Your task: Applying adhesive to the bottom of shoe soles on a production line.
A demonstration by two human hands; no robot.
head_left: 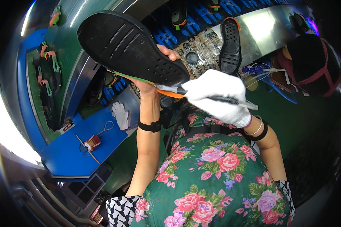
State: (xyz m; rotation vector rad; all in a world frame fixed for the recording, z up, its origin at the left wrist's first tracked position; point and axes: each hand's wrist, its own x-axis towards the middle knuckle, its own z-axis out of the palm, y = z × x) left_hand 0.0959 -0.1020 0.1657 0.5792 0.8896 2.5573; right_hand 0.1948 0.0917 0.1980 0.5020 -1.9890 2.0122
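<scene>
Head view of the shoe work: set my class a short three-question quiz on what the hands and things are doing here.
1. True or false: the right hand wears a white glove.
2. Which hand holds the black shoe sole up? A) left hand B) right hand C) neither
3. Fill in: the gloved hand holds a thin ____ with its tip at the sole's orange edge.

Key: 1 true; 2 A; 3 tool, like a brush or pen.

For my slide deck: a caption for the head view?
Left hand holds black shoe sole; gloved right hand works its edge with brush.
</scene>
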